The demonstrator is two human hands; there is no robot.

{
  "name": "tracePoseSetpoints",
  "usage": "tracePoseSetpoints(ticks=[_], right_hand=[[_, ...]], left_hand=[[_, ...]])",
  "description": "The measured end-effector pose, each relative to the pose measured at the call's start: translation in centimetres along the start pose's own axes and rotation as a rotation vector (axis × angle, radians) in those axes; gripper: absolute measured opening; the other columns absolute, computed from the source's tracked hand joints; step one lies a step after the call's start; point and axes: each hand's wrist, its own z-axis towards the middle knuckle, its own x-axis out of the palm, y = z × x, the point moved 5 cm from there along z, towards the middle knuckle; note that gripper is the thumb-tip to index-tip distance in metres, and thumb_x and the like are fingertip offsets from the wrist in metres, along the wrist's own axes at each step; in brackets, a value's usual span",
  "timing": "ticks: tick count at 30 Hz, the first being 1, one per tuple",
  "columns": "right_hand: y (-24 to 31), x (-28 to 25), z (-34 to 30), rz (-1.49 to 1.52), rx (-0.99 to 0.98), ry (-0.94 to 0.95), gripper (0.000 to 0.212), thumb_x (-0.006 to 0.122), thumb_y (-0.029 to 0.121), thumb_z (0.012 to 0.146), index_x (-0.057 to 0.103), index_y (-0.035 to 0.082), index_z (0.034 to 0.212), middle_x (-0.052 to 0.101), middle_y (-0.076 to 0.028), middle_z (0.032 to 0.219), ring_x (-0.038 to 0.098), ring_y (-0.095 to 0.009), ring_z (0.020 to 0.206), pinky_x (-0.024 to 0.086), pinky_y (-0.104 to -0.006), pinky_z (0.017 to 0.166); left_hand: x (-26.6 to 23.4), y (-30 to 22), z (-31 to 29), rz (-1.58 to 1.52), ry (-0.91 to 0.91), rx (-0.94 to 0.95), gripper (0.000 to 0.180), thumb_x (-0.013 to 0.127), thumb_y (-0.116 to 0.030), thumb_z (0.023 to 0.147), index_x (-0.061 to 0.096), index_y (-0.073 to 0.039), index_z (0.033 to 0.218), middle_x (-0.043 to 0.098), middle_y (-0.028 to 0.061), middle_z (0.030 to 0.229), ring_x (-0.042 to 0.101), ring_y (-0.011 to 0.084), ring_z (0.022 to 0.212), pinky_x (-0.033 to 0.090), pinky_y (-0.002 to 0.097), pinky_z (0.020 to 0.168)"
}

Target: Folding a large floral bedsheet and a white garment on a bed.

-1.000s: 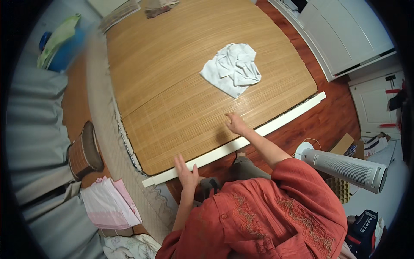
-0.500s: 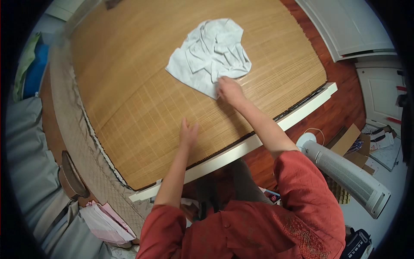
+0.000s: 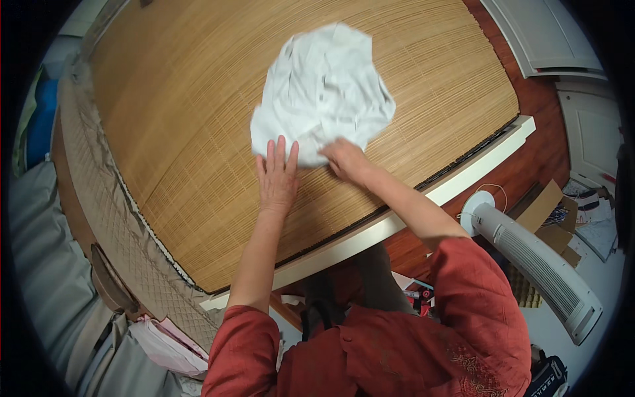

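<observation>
A pale, crumpled shirt (image 3: 324, 73), with what look like small dark buttons down its middle, lies loosely spread on the woven bamboo mat (image 3: 198, 145) of a bed. My left hand (image 3: 278, 177) rests at its near left edge, fingers stretched out and spread, the tips touching the cloth. At the near right edge, the fingers of my right hand (image 3: 346, 161) are curled together on the shirt's hem. Motion slightly blurs the cloth between the hands, and folds hide part of the garment.
A white bed rail (image 3: 344, 249) runs along the near edge. To the right, a tower fan (image 3: 539, 268) leans over the floor beside an opened cardboard box (image 3: 541, 205). A quilted beige cover (image 3: 126, 205) borders the mat's left side, with folded pink cloth (image 3: 162, 347) near it.
My left hand has moved forward from above the mat onto the shirt's edge. The shirt has spread wider, and its near edge has come closer, with my right hand still at it.
</observation>
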Motion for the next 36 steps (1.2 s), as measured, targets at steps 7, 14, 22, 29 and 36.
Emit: tracePoseSetpoints(ticks=[7,14,22,29,36], right_hand=[[0.7,-4.4,-6.7,0.513,0.185,0.453,0.038,0.045,0.000,0.072,0.055,0.004,0.109,0.061,-0.014,0.095,0.057,-0.019,0.078,0.044,-0.0271,0.073],[-5.5,-12.3,-1.4,0.098,0.402,-0.376,0.039,0.055,0.018,0.080,0.048,-0.001,0.114,0.057,-0.017,0.098,0.056,-0.028,0.089,0.044,-0.0348,0.080],[-3.1,-4.0,-5.7,-0.128,0.815,-0.264,0.077,0.069,0.039,0.065,0.036,-0.001,0.123,0.044,-0.026,0.116,0.042,-0.038,0.108,0.034,-0.0453,0.090],[-1.7,2.6,-2.8,1.017,0.638,-0.484,0.057,0.061,0.017,0.074,0.036,-0.002,0.122,0.051,-0.016,0.111,0.047,-0.025,0.106,0.039,-0.0358,0.090],[5.9,-9.6,-9.9,1.645,0.575,-0.218,0.059,0.057,0.004,0.073,0.032,-0.003,0.125,0.046,-0.015,0.120,0.049,-0.023,0.106,0.042,-0.0330,0.088]], left_hand=[[1.2,-0.8,-1.4,-0.345,0.517,0.279,0.031,0.055,-0.006,0.070,0.061,-0.014,0.099,0.061,0.0107,0.094,0.055,0.0248,0.095,0.033,0.0384,0.095],[0.2,4.4,5.3,-0.457,0.075,-0.268,0.045,0.060,-0.028,0.075,0.050,-0.003,0.112,0.054,0.0193,0.107,0.051,0.0339,0.099,0.040,0.0377,0.086],[6.8,5.1,-1.8,-0.605,-0.344,-0.935,0.088,0.075,-0.036,0.059,0.032,0.007,0.122,0.045,0.0244,0.118,0.043,0.0350,0.111,0.034,0.0388,0.093],[7.0,1.6,-1.3,-1.846,0.105,-1.172,0.051,0.060,-0.011,0.073,0.041,0.006,0.117,0.055,0.0157,0.108,0.054,0.0277,0.098,0.046,0.0379,0.081],[-4.7,-4.2,-7.4,-2.250,0.199,-0.774,0.052,0.054,-0.013,0.077,0.035,0.005,0.122,0.049,0.0175,0.116,0.050,0.0304,0.105,0.042,0.0406,0.089]])
